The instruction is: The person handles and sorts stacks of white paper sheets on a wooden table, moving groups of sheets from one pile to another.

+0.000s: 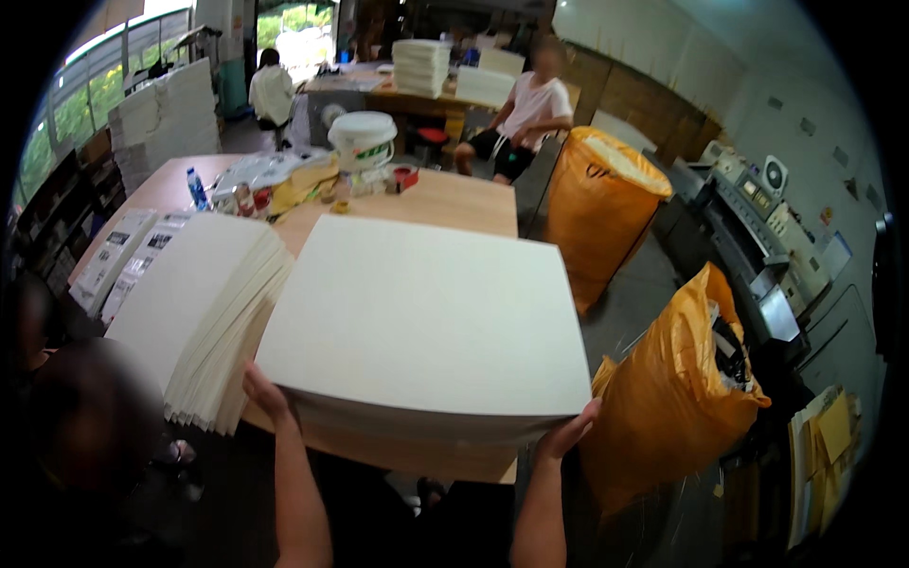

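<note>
A thick, squared stack of white paper takes up the middle of the view, over the near part of the wooden table. My left hand grips its near left corner, with part of the fingers hidden against its side. At the near right corner, my right hand presses on the stack from the other side, its fingers pointing up along the edge. To the left lies a second pile of paper, its sheets fanned out unevenly along the side facing my stack.
On the wooden table stand a white bucket, a blue-labelled bottle and printed bundles. Filled orange sacks stand right, before a machine. One person sits beyond the table; another, blurred, is close at left.
</note>
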A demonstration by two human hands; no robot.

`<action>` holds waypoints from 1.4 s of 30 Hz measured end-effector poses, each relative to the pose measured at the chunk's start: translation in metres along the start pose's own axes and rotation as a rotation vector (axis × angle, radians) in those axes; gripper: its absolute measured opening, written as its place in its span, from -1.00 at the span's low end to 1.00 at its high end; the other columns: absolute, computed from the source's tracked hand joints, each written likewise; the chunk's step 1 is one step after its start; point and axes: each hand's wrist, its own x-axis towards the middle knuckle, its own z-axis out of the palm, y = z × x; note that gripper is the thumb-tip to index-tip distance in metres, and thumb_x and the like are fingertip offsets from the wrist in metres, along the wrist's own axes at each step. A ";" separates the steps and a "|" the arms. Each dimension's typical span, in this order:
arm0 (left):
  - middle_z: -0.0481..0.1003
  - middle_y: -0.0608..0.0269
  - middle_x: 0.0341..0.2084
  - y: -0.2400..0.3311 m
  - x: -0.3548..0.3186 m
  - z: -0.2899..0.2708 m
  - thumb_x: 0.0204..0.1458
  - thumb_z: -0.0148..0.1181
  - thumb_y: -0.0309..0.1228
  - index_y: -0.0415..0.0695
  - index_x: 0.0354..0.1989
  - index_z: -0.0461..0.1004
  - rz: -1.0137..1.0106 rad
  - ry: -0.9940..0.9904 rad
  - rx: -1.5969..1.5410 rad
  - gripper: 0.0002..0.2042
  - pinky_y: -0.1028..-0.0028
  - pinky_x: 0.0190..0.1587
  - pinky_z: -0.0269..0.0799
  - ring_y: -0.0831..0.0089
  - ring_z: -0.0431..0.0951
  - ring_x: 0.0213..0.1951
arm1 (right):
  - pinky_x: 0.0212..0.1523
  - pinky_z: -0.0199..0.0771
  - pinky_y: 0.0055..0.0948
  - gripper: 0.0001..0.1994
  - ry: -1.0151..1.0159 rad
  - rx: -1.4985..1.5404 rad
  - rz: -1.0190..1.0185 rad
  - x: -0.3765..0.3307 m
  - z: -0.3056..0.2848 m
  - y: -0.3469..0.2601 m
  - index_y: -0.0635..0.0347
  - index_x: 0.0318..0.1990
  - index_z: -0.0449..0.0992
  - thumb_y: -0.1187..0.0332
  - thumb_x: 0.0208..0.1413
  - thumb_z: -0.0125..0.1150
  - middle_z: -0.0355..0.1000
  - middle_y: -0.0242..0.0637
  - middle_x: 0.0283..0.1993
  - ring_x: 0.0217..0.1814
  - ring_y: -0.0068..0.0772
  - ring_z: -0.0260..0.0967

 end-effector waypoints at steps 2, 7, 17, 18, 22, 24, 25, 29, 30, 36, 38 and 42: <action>0.62 -0.01 -0.22 0.013 -0.003 0.007 0.39 -0.23 -0.20 -0.41 -0.07 0.57 0.048 -0.017 -0.091 -0.50 0.29 -0.01 0.47 0.21 0.59 -0.17 | 0.29 0.21 -0.25 -0.24 0.082 -0.006 -0.016 -0.006 0.006 -0.007 0.56 0.18 0.34 -0.17 0.45 -0.32 0.35 0.02 0.23 0.21 -0.19 0.30; 0.61 0.11 -0.29 0.058 -0.019 0.020 0.35 -0.19 -0.20 -0.41 -0.14 0.59 -0.097 -0.004 -0.230 -0.51 0.42 -0.14 0.45 0.38 0.56 -0.27 | 0.13 0.32 -0.17 -0.26 0.140 -0.220 -0.133 0.000 0.001 -0.003 0.56 0.00 0.37 -0.13 0.47 -0.45 0.45 0.00 0.00 0.00 -0.19 0.38; 0.62 0.13 -0.17 0.060 -0.013 0.017 0.37 -0.16 -0.09 -0.40 -0.07 0.59 -0.065 -0.035 -0.118 -0.46 0.40 0.03 0.38 0.38 0.54 -0.09 | 0.24 0.26 -0.24 -0.29 -0.012 -0.143 -0.114 0.004 0.001 0.000 0.49 0.13 0.38 -0.13 0.46 -0.41 0.38 -0.02 0.14 0.20 -0.24 0.32; 0.61 0.12 -0.14 0.069 -0.014 0.016 0.38 -0.17 -0.07 -0.39 -0.03 0.58 -0.074 -0.078 -0.116 -0.44 0.40 0.07 0.36 0.37 0.53 -0.06 | 0.25 0.26 -0.24 -0.30 -0.082 -0.090 -0.076 0.003 -0.003 -0.006 0.48 0.15 0.37 -0.13 0.46 -0.39 0.38 -0.04 0.15 0.20 -0.24 0.32; 0.56 0.06 0.02 0.109 -0.021 0.022 0.40 -0.25 0.00 -0.39 0.10 0.52 -0.087 -0.223 -0.219 -0.38 0.39 0.22 0.26 0.31 0.48 0.07 | 0.26 0.26 -0.25 -0.30 -0.337 0.099 0.013 0.015 -0.023 -0.020 0.39 0.27 0.34 -0.16 0.45 -0.37 0.39 -0.12 0.21 0.22 -0.25 0.33; 0.56 0.05 0.02 0.098 -0.020 0.020 0.40 -0.25 -0.01 -0.40 0.09 0.52 -0.111 -0.179 -0.249 -0.38 0.39 0.22 0.26 0.30 0.48 0.07 | 0.26 0.26 -0.26 -0.27 -0.341 0.163 -0.008 0.006 -0.011 -0.038 0.38 0.29 0.34 -0.19 0.45 -0.38 0.40 -0.14 0.21 0.21 -0.25 0.34; 0.58 0.05 -0.02 0.094 -0.022 0.023 0.39 -0.24 -0.01 -0.40 0.07 0.54 -0.058 -0.114 -0.230 -0.38 0.39 0.18 0.30 0.31 0.51 0.04 | 0.35 0.20 -0.24 -0.23 -0.378 0.120 0.007 0.006 -0.013 -0.038 0.33 0.34 0.32 -0.24 0.44 -0.41 0.35 -0.12 0.31 0.33 -0.21 0.28; 0.63 0.08 -0.17 0.093 -0.026 0.032 0.38 -0.23 -0.02 -0.42 -0.05 0.60 -0.127 -0.006 -0.240 -0.37 0.39 0.06 0.38 0.32 0.57 -0.09 | 0.17 0.33 -0.25 -0.23 0.007 0.076 0.009 0.007 0.009 -0.024 0.42 0.10 0.48 -0.22 0.44 -0.39 0.47 -0.12 0.05 0.09 -0.26 0.39; 0.63 0.09 -0.20 0.096 -0.030 0.030 0.38 -0.23 -0.03 -0.42 -0.08 0.61 -0.114 0.004 -0.217 -0.37 0.39 0.03 0.40 0.32 0.58 -0.13 | 0.14 0.35 -0.24 -0.25 0.029 0.075 0.003 0.007 0.013 -0.024 0.43 0.05 0.50 -0.19 0.44 -0.38 0.48 -0.13 0.01 0.06 -0.27 0.40; 0.65 0.09 -0.23 0.090 -0.029 0.029 0.36 -0.23 0.02 -0.43 -0.12 0.61 -0.095 0.005 -0.273 -0.34 0.40 -0.02 0.43 0.31 0.61 -0.17 | 0.05 0.41 -0.23 -0.31 0.121 0.071 -0.032 0.000 0.031 -0.040 0.45 -0.11 0.55 -0.10 0.45 -0.34 0.51 -0.12 -0.10 -0.05 -0.28 0.43; 0.64 0.08 -0.18 0.087 -0.028 0.026 0.37 -0.25 0.07 -0.42 -0.06 0.60 -0.119 -0.006 -0.235 -0.31 0.40 0.03 0.41 0.32 0.59 -0.11 | 0.10 0.38 -0.23 -0.30 0.062 0.071 0.006 0.007 0.022 -0.028 0.43 -0.04 0.53 -0.13 0.45 -0.34 0.51 -0.12 -0.04 0.01 -0.27 0.42; 0.61 0.09 -0.07 0.091 -0.017 0.020 0.36 -0.31 0.16 -0.38 0.09 0.52 -0.387 -0.169 -0.484 -0.25 0.38 0.14 0.34 0.32 0.54 0.01 | 0.21 0.31 -0.24 -0.29 -0.112 0.135 0.048 0.015 -0.004 -0.032 0.40 0.12 0.46 -0.18 0.44 -0.33 0.47 -0.12 0.10 0.15 -0.26 0.38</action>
